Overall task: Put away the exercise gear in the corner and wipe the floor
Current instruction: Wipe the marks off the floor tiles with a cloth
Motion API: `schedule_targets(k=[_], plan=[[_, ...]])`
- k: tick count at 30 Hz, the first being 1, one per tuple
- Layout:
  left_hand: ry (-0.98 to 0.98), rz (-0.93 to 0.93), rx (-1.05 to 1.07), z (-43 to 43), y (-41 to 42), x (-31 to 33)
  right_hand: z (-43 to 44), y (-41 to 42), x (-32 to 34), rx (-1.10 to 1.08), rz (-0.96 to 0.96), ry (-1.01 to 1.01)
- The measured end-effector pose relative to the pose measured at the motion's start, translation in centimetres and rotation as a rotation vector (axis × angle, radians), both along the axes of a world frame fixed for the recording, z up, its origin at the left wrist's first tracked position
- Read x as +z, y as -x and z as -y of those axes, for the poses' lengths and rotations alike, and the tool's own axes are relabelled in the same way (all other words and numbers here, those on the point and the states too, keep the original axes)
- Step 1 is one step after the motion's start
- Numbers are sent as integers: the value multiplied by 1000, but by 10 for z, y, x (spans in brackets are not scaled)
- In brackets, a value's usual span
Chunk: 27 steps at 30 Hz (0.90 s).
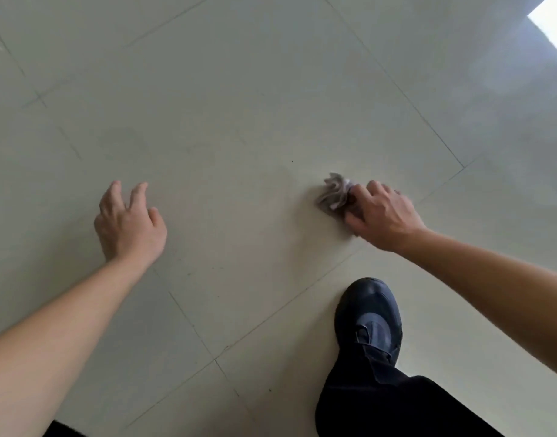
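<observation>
A crumpled grey cloth (333, 193) lies on the pale tiled floor (239, 121), right of centre. My right hand (381, 212) grips its right side, fingers curled round the bunched fabric, and holds it down against the tile. My left hand (129, 222) hovers over the floor at the left, fingers spread and relaxed, holding nothing. No exercise gear shows in this view.
My dark shoe (368, 320) and dark trouser leg (381, 405) stand on the tiles at the lower right, just below the right arm. Grout lines cross the floor diagonally. A bright window reflection (551, 26) shines at the top right corner.
</observation>
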<state>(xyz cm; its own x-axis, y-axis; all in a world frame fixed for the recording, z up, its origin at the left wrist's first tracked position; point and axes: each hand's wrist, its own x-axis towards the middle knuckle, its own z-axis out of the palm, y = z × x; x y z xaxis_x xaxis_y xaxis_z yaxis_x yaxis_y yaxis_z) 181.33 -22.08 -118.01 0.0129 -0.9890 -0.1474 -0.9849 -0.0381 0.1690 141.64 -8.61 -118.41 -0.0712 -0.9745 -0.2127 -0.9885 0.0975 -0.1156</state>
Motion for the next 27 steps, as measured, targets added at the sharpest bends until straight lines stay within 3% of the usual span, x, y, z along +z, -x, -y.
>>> schedule_targets(k=[2, 4, 6, 11, 14, 16, 18, 23, 25, 27], plan=[[-53, 33, 16, -2, -11, -1, -3, 4, 1, -209, -30, -8], [-185, 64, -5, -3, -17, -2, -10, -28, 1, -220, -25, -32], [-283, 72, -24, -3, -18, -2, -23, -77, 0, -48, 9, -27], [-443, 100, -103, -1, -29, 6, -60, -216, 2, 653, 190, -81], [-482, 59, -114, 2, -36, 8, -29, -247, -10, 717, 221, -27], [-473, 58, -114, 3, -36, 7, 16, -226, -17, 624, 200, 91], [-449, 89, -130, 1, -36, 5, 63, -179, -18, 380, 134, 192], [-483, 129, -176, 5, -42, 3, 117, -76, -16, -700, 11, 23], [-507, 128, -178, 7, -41, 5, 112, -88, -20, -776, -14, 0], [-558, 104, -150, 9, -37, 9, 92, -133, -22, -634, 11, 30]])
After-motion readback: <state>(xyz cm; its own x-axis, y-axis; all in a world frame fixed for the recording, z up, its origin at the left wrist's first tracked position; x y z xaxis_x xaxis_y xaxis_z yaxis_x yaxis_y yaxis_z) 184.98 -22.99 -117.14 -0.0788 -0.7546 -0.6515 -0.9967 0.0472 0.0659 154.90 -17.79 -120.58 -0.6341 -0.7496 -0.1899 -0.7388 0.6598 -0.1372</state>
